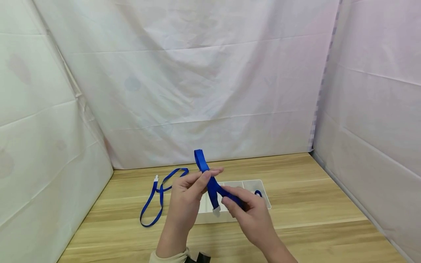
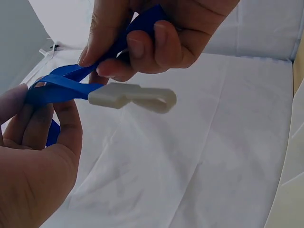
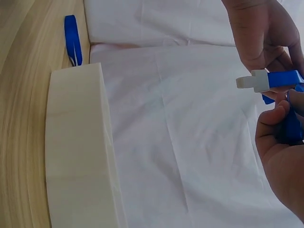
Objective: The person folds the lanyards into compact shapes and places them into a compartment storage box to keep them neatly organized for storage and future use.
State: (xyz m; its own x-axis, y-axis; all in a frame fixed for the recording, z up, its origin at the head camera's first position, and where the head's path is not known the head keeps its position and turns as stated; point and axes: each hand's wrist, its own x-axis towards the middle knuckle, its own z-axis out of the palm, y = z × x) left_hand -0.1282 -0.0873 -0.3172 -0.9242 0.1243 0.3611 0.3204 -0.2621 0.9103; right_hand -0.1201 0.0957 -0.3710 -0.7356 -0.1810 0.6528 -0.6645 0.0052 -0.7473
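My left hand (image 1: 185,199) pinches a blue lanyard (image 1: 212,191) between thumb and fingers, a loop of its strap standing up past my fingertips. My right hand (image 1: 251,215) grips another stretch of the same strap, folded between thumb and fingers. The lanyard is up off the desk (image 1: 329,204) between my two hands, its white clip (image 1: 216,211) dangling free. Beyond them sits a white divided tray (image 1: 213,218), with a blue piece (image 1: 258,192) in its right-end compartment. Left of the tray, a second blue lanyard (image 1: 161,201) lies loosely looped on the desk, partly hidden by my left hand.
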